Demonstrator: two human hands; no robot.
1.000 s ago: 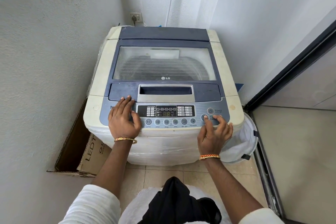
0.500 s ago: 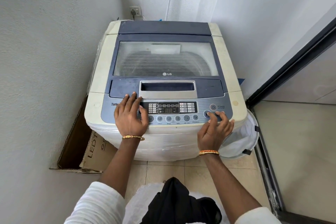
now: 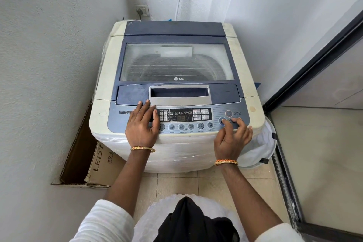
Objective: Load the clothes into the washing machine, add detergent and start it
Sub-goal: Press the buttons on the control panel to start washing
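Note:
A white and blue top-load washing machine (image 3: 106, 76) stands in the corner with its glass lid (image 3: 176, 63) closed. Its control panel (image 3: 216, 113) runs along the front edge, and the display shows red digits. My left hand (image 3: 142, 124) rests flat on the left part of the panel, fingers straight. My right hand (image 3: 232, 134) sits at the panel's right end, fingers loosely bent, with a fingertip on the round start button (image 3: 223, 121) below the power button (image 3: 228, 113).
A cardboard box (image 3: 98, 165) leans between the machine and the left wall. A white mesh laundry basket (image 3: 263, 143) stands at the machine's right. A dark door frame (image 3: 314, 61) runs along the right. A wall socket (image 3: 141, 11) is behind the machine.
The view has drawn closer to the machine. My left hand slid a little right along the panel. My right hand stays at the start button.

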